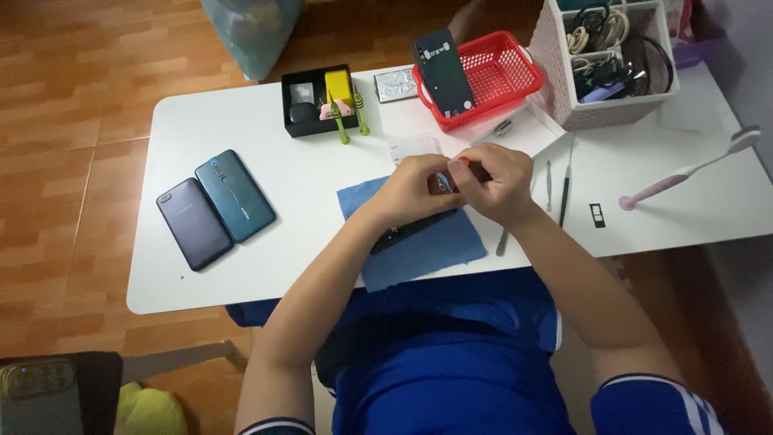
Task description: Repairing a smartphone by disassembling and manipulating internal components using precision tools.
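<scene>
A small red-tipped tool (pixel 460 165) is pinched between the curled left hand (pixel 415 187) and right hand (pixel 497 184), with a dark phone (pixel 411 229) lying on the blue cloth (pixel 427 254) right underneath them.

A dark phone (pixel 407 228) is lying flat and slanting on a blue cloth mat (pixel 419 246) at the near edge of the white surface (pixel 282 266), its upper end lying hidden; a small red-orange piece (pixel 457 166) is showing above it.

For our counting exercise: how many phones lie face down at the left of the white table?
2: a dark grey phone at the far left and a teal phone touching its right side. Another device under the hands is mostly hidden.
</scene>
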